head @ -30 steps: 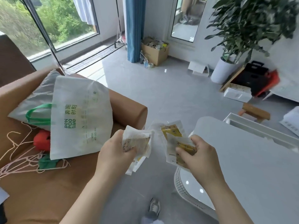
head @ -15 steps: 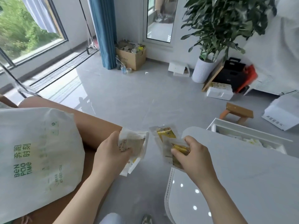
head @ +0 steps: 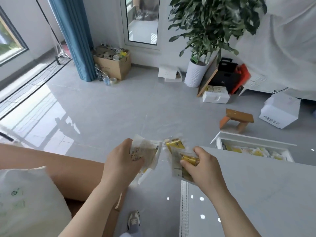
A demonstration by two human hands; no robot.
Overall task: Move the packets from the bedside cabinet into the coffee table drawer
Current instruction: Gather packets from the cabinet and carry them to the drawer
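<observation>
Head view: left hand (head: 122, 162) clamped on a sheaf of pale packets (head: 150, 153); right hand (head: 204, 165) clamped on yellow-printed packets (head: 177, 151). Both bundles are in the air above the grey floor, just beside the near-left corner of the white coffee table (head: 256, 194). The two bundles sit near each other, not touching. Coffee table drawer (head: 253, 142) stands pulled out at the table's far edge (more yellow-and-white packets lie inside). Brown sofa arm (head: 68, 175) lies to the left.

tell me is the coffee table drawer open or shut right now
Open. The drawer is pulled out beyond the coffee table top, and yellow-and-white packets show inside.
</observation>
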